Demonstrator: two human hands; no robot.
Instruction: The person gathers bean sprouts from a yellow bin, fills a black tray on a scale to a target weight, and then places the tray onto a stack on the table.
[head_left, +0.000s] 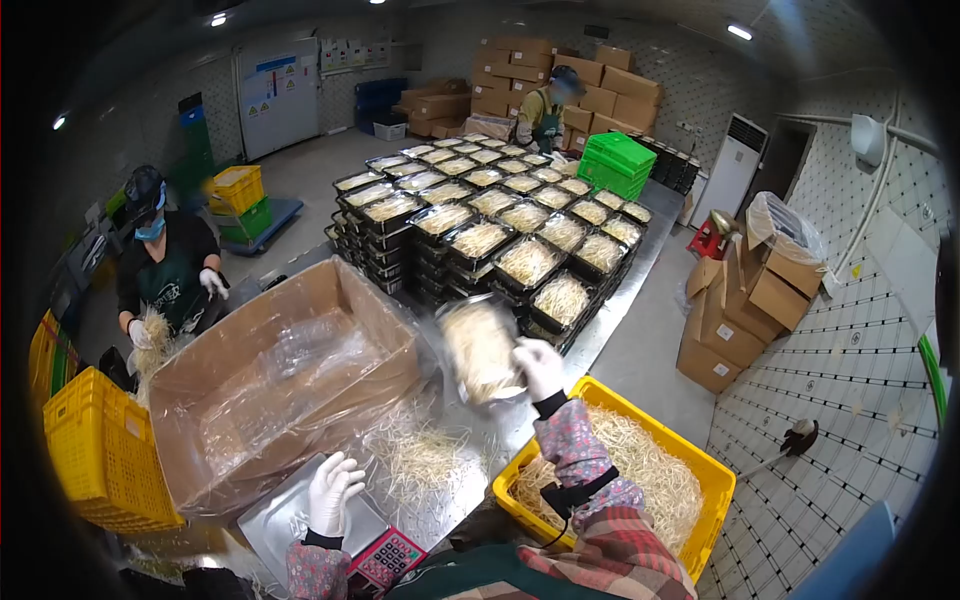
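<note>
I am in a food-packing room. Ahead of my hands stand stacked black trays (500, 235) of bean sprouts on a steel table (640, 330); beyond them cardboard boxes (590, 85) are piled against the wall. Yellow crates (95, 450) sit to my left, and two gloved, aproned workers (165, 265) pack nearby.

A single wide-angle camera on the person's head looks forward and steeply down over the steel table (640, 340), close above its near edge. Its far edge, the stacked cartons (560, 80) and the back wall appear small and curved.
</note>
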